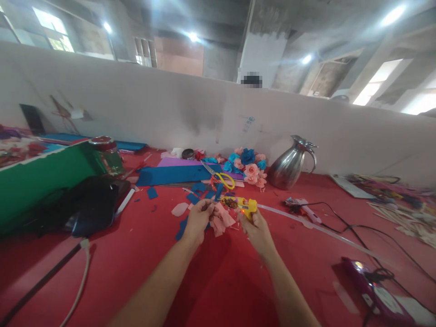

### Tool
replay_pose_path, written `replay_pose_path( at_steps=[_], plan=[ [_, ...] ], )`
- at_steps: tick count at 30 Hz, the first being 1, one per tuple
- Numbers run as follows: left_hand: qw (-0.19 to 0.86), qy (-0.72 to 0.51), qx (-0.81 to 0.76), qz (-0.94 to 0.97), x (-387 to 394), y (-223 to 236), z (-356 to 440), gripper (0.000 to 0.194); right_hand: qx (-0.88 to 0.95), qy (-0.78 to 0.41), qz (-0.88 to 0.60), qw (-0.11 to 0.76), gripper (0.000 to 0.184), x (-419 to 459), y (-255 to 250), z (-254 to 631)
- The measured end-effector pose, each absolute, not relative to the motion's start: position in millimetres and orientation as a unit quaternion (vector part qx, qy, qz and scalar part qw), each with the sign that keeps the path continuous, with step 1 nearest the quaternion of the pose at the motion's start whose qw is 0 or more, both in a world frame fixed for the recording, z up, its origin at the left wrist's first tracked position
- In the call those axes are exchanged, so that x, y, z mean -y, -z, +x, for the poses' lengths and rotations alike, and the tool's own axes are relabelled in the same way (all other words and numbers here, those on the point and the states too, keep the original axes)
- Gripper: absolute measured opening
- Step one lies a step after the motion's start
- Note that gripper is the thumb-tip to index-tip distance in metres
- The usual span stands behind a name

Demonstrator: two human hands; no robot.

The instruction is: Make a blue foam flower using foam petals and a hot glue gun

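Note:
My right hand (256,231) is wrapped round the handle of a yellow hot glue gun (250,207), whose nozzle points left and whose small red light is lit. A long clear glue stick (306,222) trails from its back end to the right. My left hand (200,218) pinches pink crepe paper (222,220) just left of the nozzle. Cut blue paper pieces (182,229) and a loose pink petal piece (180,209) lie around the left hand. Scissors with yellow handles (225,179) rest on blue paper sheets (170,175) behind.
Pink and blue paper flowers (250,165) and a steel jug (288,165) stand by the wall. At right lie a pink glue gun (308,211), cables and a purple power strip (378,290). A black bag (95,204), green box (51,177) and jar (108,156) are at left.

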State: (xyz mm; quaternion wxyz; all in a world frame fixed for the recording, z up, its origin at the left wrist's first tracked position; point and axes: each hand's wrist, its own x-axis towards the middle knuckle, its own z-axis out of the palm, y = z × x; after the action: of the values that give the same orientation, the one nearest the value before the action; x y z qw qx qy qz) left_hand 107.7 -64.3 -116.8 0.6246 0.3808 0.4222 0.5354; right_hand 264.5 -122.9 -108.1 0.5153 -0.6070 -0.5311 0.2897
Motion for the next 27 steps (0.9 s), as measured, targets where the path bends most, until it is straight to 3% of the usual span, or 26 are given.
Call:
replay_pose_path(
  at_steps=[22, 27],
  plan=[
    [0.632, -0.538, -0.409, 0.379, 63, 117, 107, 0.024, 0.458, -0.321, -0.624, 0.545, 0.034, 117, 114, 276],
    [0.649, -0.526, -0.398, 0.378, 65, 112, 107, 0.021, 0.399, -0.308, -0.734, 0.454, 0.036, 105, 122, 306]
  ],
)
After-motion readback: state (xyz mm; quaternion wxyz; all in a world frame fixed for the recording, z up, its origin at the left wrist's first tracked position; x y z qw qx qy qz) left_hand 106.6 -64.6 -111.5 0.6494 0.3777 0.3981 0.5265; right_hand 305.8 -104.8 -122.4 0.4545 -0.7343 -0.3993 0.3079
